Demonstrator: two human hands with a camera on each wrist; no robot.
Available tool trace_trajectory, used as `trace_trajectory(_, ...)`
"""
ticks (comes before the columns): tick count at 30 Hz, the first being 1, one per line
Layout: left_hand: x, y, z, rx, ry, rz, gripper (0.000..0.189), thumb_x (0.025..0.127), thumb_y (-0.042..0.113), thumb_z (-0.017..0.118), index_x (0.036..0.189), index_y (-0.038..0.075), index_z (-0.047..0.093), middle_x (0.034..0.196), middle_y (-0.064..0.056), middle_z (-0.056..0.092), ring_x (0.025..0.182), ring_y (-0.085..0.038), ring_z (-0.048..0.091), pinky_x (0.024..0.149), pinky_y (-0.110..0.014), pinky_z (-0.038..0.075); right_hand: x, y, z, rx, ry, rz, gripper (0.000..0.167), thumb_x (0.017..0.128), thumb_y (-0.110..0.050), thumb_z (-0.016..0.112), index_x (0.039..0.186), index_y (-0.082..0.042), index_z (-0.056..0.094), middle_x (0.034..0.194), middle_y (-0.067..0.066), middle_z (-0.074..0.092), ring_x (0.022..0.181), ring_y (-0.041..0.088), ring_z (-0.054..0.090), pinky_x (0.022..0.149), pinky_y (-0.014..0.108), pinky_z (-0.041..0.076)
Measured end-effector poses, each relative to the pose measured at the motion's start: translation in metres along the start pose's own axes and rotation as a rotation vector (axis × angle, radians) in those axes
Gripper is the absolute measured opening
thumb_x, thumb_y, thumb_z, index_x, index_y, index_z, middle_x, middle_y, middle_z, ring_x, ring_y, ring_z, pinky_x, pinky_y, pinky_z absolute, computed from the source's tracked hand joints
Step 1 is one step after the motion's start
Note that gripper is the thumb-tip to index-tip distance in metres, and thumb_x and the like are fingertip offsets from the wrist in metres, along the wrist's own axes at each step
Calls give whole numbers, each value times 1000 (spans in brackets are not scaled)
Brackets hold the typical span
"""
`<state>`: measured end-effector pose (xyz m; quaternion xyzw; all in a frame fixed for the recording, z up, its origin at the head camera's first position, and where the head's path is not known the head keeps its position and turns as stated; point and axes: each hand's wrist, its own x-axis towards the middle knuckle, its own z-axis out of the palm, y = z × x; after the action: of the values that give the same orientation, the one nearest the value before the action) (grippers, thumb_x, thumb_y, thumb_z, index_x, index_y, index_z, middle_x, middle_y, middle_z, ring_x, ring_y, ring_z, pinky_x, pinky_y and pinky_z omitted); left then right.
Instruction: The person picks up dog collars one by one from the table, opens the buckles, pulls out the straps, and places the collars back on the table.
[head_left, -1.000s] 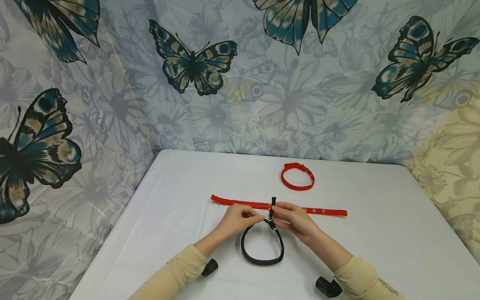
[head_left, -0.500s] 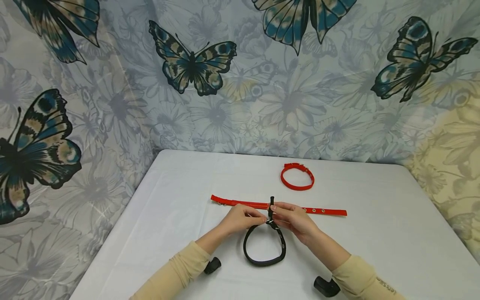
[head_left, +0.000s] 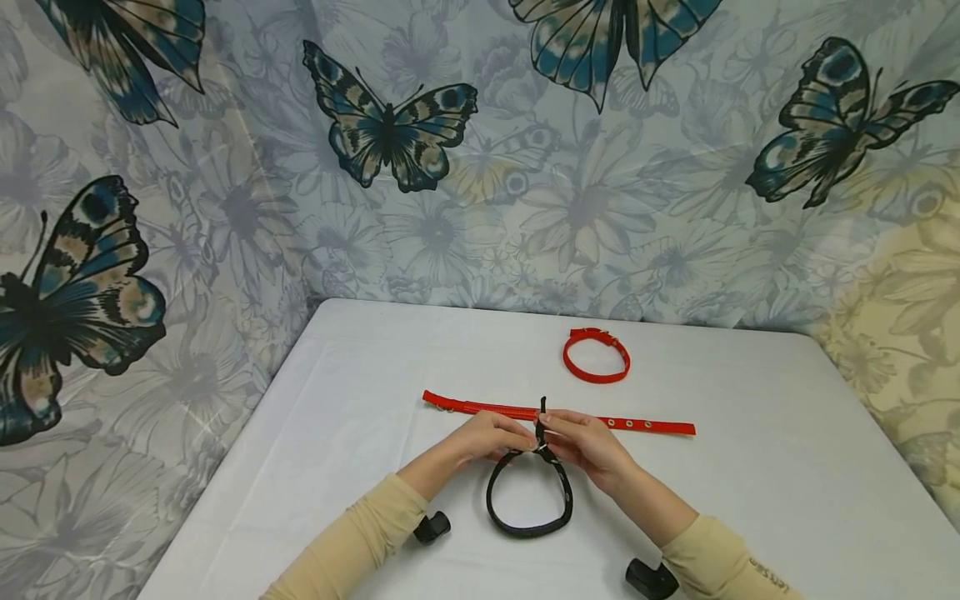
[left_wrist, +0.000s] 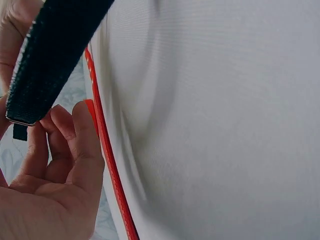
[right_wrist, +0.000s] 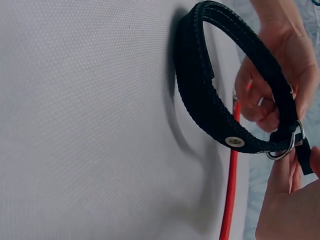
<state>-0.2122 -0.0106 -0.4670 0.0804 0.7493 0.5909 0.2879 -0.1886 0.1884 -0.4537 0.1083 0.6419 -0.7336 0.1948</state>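
A black woven collar (head_left: 528, 532), buckled into a loop, hangs upright just over the white table. Its strap end (head_left: 542, 414) sticks up from the metal buckle (right_wrist: 300, 132). My left hand (head_left: 480, 437) pinches the collar at the buckle from the left. From the right, my right hand (head_left: 592, 446) pinches the strap end between thumb and fingers. In the right wrist view a metal eyelet (right_wrist: 235, 142) and a D-ring (right_wrist: 284, 151) show on the band. The left wrist view has the collar (left_wrist: 55, 60) crossing close to the camera, partly covering the other hand.
Behind the hands a red collar (head_left: 652, 427) lies stretched flat across the white table (head_left: 360, 358). Farther back sits another red collar (head_left: 596, 379), closed in a ring. Black wrist devices (head_left: 432, 527) are by both sleeves. A butterfly-print cloth (head_left: 585, 208) hangs behind the table.
The left hand has edged right, closer to the right hand at the buckle. The black loop has shifted slightly right, and its strap end has turned more edge-on.
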Motion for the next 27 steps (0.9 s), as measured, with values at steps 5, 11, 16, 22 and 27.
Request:
trace_trajectory(5,2,-2,3,13,20,2,19,81,23,78,93,9,79,90,2,73,83,-13,61,73,-32,49,-1,0,1,-32,-1,-8,40,92,-25,69,121,2,62,97,1,72,88,14,69,78,26,56)
trace_trajectory(11,4,-7,8,13,56,0,18,79,23,79,91,10,79,83,3,72,76,-11,58,63,-25,43,-1,1,1,-49,8,-8,44,92,-26,69,123,3,61,97,1,72,88,14,68,78,27,56)
trace_trajectory(16,4,-8,11,-6,80,-1,17,79,22,80,89,9,79,78,4,71,70,-10,57,57,-22,40,-1,2,1,-47,19,-2,45,92,-27,69,124,3,60,96,2,71,88,15,68,79,27,56)
trace_trajectory(22,3,-9,14,-22,91,50,16,81,17,78,91,4,78,81,1,72,71,-9,59,63,-22,48,-2,2,1,-46,25,0,49,93,-26,68,129,5,55,98,2,70,91,16,68,80,29,56)
trace_trajectory(27,4,-13,18,-29,120,76,15,83,15,75,92,2,77,81,1,71,73,-9,60,67,-24,51,-1,4,2,-36,50,1,53,93,-27,69,131,6,52,101,3,67,93,15,66,81,29,56)
